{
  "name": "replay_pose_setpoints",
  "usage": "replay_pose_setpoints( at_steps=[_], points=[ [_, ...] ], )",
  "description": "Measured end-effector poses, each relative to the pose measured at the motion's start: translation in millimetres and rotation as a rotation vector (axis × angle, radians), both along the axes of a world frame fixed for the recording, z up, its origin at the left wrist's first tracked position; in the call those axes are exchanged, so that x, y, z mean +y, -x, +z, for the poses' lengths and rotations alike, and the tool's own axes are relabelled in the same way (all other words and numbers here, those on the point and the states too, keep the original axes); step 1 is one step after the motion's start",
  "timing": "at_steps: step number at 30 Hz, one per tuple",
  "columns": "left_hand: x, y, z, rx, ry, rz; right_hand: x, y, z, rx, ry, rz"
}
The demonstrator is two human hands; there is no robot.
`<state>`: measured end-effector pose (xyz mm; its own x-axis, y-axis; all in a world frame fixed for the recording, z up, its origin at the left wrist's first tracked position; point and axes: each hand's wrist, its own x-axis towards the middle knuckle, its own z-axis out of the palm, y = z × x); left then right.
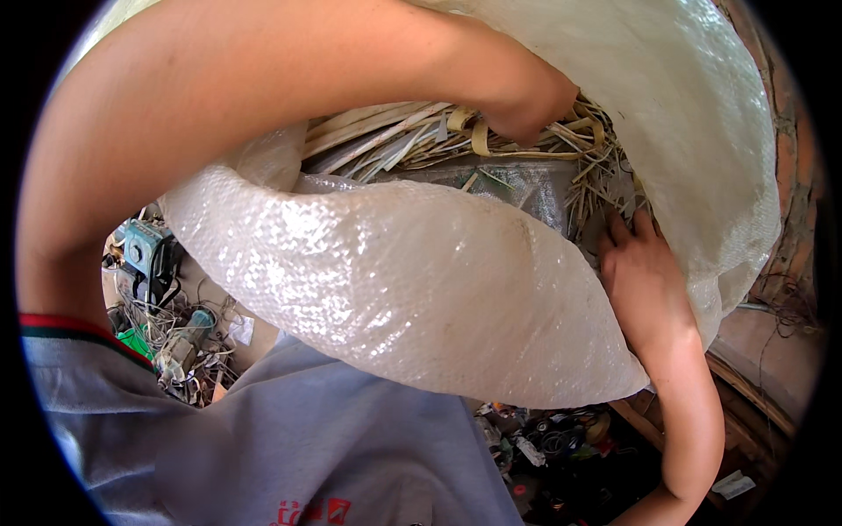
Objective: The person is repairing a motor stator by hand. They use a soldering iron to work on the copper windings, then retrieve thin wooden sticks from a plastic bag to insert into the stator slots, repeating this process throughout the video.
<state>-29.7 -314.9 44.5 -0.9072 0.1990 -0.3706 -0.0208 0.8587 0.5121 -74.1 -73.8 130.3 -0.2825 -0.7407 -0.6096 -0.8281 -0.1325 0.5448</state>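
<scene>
currently, the left hand [535, 103] is placed at dry strips [403, 140], fingers hidden; the right hand [645, 273] is positioned near their right ends. whether either is clenched cannot be told. the strips are contained in a white woven sack [412, 285]; scattered clutter [180, 346] is seen below.

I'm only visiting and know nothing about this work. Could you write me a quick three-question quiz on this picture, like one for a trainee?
1. Multiple choice: what colour is the large sack?
A) Dark blue
B) Whitish
C) Bright red

2. True or false: the left hand rests outside the sack, on the person's shirt.

3. Open question: what long things lie inside the sack, by the left hand?

Key:
1. B, whitish.
2. False: it reaches into the sack's mouth.
3. Thin, pale strips; the picture does not settle what they are made of.
</scene>
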Motion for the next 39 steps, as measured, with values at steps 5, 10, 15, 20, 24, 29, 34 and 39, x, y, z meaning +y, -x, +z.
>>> replay_pose_setpoints(
  at_steps=[5, 10, 15, 20, 24, 29, 34, 39],
  points=[
    [-1.5, -5.3, -4.1, -0.013, -0.005, 0.025, 12.9, 5.5, -9.5, -0.082, 0.054, -0.115],
    [1.4, -0.9, -12.3, 0.087, -0.029, -0.017, 3.5, -11.9, 12.2, -0.048, -0.046, -0.179],
    [3.3, -5.9, -7.0, 0.026, 0.004, 0.014, 15.8, -3.4, 11.8, -0.072, 0.013, -0.110],
    [4.2, -12.3, 8.6, -0.004, -0.088, 0.033, 11.5, -12.5, 30.1, -0.166, 0.013, -0.165],
    [-2.6, -11.3, -16.8, 0.186, -0.043, 0.044, -11.4, -15.2, 39.3, -0.329, -0.007, -0.150],
    [1.5, -10.0, -12.6, 0.153, -0.071, 0.052, -7.1, -28.2, 50.5, -0.276, 0.003, -0.217],
    [1.1, -16.7, 1.2, 0.072, -0.245, 0.148, 2.1, -26.6, 45.4, -0.245, -0.088, -0.215],
    [1.0, -15.2, -22.2, 0.358, -0.202, 0.052, -0.1, -26.7, 39.2, -0.257, -0.136, -0.218]
  ],
)
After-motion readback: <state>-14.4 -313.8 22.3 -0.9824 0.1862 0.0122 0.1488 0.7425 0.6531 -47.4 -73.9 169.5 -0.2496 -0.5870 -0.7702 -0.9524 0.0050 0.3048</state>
